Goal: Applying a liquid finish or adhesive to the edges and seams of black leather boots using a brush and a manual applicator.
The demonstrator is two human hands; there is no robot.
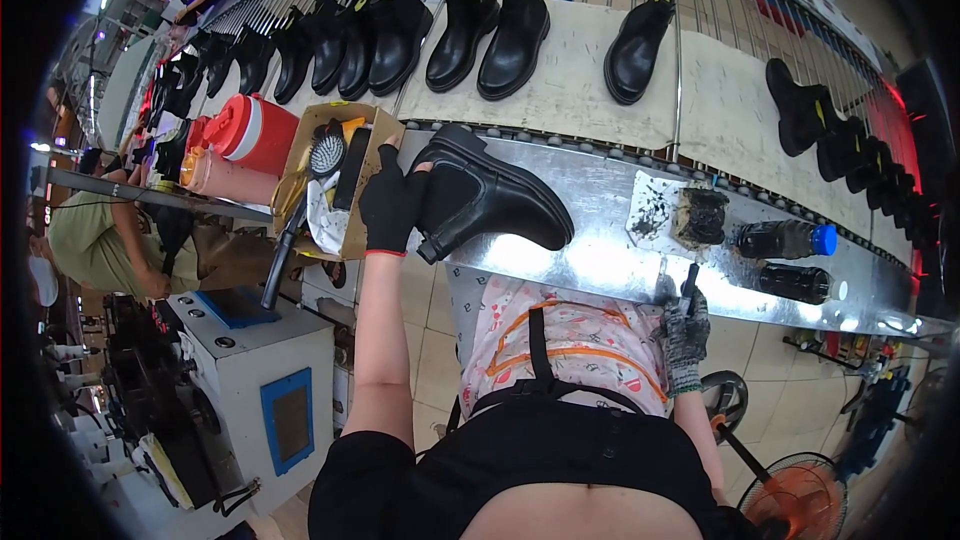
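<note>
A black ankle boot lies on its side over the metal ledge, its toe to the right and its sole up and away from me. My left hand, in a black glove with bare fingertips, grips it at the heel and shaft. By the ledge's front edge, my right hand, in a grey knit glove, is closed round a slim dark tool whose kind I cannot make out. Beyond that hand are a black-stained white sheet and a blackened pad or sponge.
Two bottles of dark liquid stand at the right, one blue-capped, one white-capped. A cardboard box holds a hairbrush and other items, beside a red jug. Black boots line the conveyor. A person is at the left.
</note>
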